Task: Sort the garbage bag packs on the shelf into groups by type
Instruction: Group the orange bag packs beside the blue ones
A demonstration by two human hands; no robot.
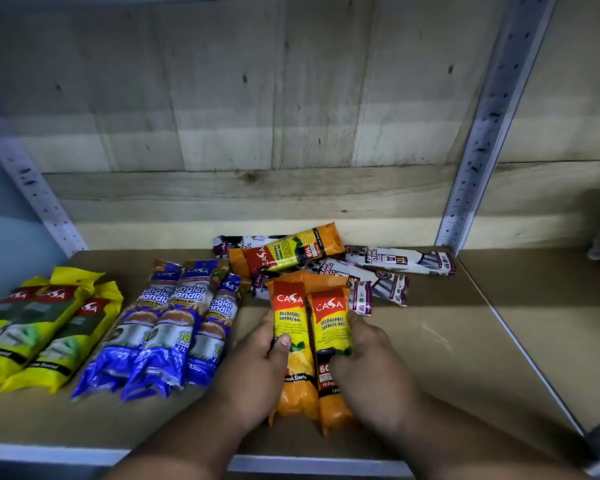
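Head view looks down on a brown shelf [447, 341] backed by pale wooden boards [222, 116], with perforated metal uprights [482, 126] at the rear corners. Garbage bag packs lie on the shelf in groups.

At far left the yellow packs [45, 327] lie side by side, long axes running from the back toward the front edge and leaning a little left at the front. Just beside them, the blue Singlet Handle packs [174, 327] lie in a row of three, touching one another, aligned much the same way.

At the back, right of centre, a loose heap holds white-and-purple draw string packs [400, 259] lying mostly crosswise, with one orange pack [293, 252] resting slantwise on top, its long axis running left to right.

In front of the heap, two orange degradable packs [312, 341] lie side by side and touching, long axes pointing front to back, red logo ends toward the wall.

Both hands hold this pair from the outside. The left hand [257, 368] grips the left pack, thumb curled across its front, fingers hidden behind its edge. The right hand [371, 372] grips the right pack, fingers curled over its lower face at the dark label.
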